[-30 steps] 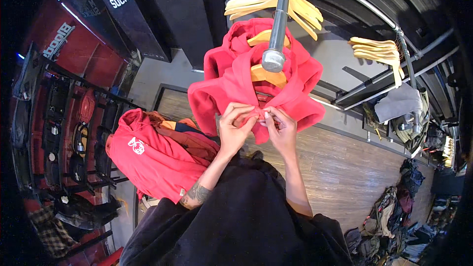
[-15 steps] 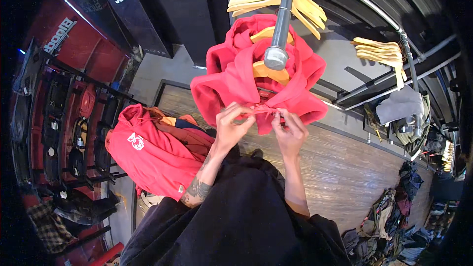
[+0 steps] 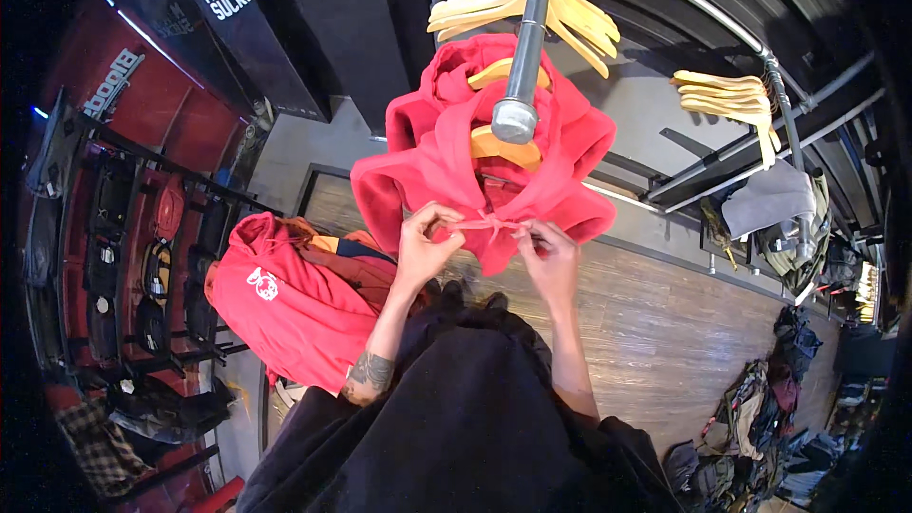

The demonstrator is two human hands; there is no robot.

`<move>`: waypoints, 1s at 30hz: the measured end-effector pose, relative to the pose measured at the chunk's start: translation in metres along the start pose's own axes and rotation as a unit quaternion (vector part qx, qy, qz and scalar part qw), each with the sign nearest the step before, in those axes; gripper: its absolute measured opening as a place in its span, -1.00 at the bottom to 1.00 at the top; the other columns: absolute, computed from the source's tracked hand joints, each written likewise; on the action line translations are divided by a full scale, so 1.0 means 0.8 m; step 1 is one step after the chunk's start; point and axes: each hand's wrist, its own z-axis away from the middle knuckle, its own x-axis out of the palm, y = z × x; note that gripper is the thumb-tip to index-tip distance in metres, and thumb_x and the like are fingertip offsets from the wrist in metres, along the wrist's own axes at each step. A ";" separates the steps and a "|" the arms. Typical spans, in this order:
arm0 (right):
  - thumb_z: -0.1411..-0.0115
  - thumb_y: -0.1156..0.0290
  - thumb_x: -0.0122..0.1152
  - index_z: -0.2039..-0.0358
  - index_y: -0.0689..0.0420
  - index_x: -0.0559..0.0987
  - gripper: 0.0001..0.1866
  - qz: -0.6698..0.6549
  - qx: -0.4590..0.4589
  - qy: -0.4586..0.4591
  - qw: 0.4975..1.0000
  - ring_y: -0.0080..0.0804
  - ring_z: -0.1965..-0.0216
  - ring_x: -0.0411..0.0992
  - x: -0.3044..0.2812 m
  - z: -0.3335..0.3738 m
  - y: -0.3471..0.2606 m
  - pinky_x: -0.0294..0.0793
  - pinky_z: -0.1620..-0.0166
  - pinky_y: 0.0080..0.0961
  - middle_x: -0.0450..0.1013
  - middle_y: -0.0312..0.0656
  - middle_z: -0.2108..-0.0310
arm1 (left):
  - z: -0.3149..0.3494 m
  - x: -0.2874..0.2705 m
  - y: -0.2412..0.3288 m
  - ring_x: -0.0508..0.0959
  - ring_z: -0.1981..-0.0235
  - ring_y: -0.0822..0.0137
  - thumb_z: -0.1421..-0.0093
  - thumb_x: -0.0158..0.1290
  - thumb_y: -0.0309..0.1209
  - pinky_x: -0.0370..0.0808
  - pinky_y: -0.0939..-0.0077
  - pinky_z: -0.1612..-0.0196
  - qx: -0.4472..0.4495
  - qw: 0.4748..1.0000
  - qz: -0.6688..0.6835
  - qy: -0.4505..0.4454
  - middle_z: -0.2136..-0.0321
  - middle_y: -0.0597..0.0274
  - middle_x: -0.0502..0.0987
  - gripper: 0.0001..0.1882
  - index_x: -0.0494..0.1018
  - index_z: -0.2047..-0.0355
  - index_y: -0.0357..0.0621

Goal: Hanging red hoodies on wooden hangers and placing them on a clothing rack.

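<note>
With our left hand [image 3: 425, 244] and right hand [image 3: 551, 257] we pinch opposite sides of a thin red cloth drawstring [image 3: 469, 224]. Its knotted middle lies between our fingertips, below the hanging red cloth hoodie's [image 3: 429, 176] neck opening.

The person wears a loose garment [image 3: 446, 418] of black colour, whose cloth looks soft and falls in broad folds. The left sleeve [image 3: 299, 423] and the right sleeve [image 3: 638, 451] are also black and wide, and they leave the forearms uncovered. On the left forearm, near the sleeve, there is a tattoo [image 3: 373, 371] in dark ink; its details are too small to tell. The left hand [image 3: 425, 249] and the right hand [image 3: 553, 269] are bare. The shoes [image 3: 495, 301] appear dark, with rounded tips.
</note>
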 end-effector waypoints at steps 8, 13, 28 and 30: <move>-0.26 0.53 0.20 0.17 0.30 0.50 -0.84 -0.249 0.139 -0.042 0.958 -0.49 0.22 0.52 0.025 -0.008 -0.005 0.62 0.17 -0.55 0.50 -0.18 0.25 | -0.004 0.002 0.017 0.55 0.12 0.37 -0.27 0.06 -0.54 0.56 0.31 -0.03 -0.204 0.896 0.369 -0.142 0.16 0.25 0.46 -0.60 0.28 -0.10 -0.22; -0.25 0.52 0.22 0.21 0.31 0.53 -0.85 -0.254 0.123 -0.021 0.959 -0.51 0.24 0.50 0.029 -0.009 -0.006 0.61 0.16 -0.56 0.51 -0.20 0.28 | -0.009 0.000 0.005 0.55 0.11 0.35 -0.31 0.02 -0.53 0.52 0.30 -0.08 -0.206 0.901 0.354 -0.144 0.23 0.25 0.47 -0.67 0.30 -0.06 -0.24; -0.17 0.57 0.20 0.22 0.28 0.58 -0.85 0.210 -0.155 0.058 0.964 -0.06 0.33 0.49 0.008 -0.020 -0.007 0.47 0.26 -0.30 0.49 -0.04 0.33 | -0.030 0.008 0.029 0.48 0.27 0.28 -0.08 0.05 -0.81 0.46 0.53 0.15 0.136 0.965 -0.202 -0.095 0.34 0.13 0.37 -0.65 0.57 0.12 -0.34; -0.16 0.53 0.21 0.23 0.25 0.58 -0.85 0.228 -0.161 0.063 0.958 -0.03 0.31 0.50 0.005 -0.023 -0.006 0.49 0.25 -0.25 0.49 -0.06 0.33 | -0.031 0.007 0.033 0.48 0.26 0.24 -0.04 0.04 -0.82 0.45 0.51 0.19 0.116 0.952 -0.259 -0.117 0.33 0.10 0.36 -0.61 0.55 0.10 -0.35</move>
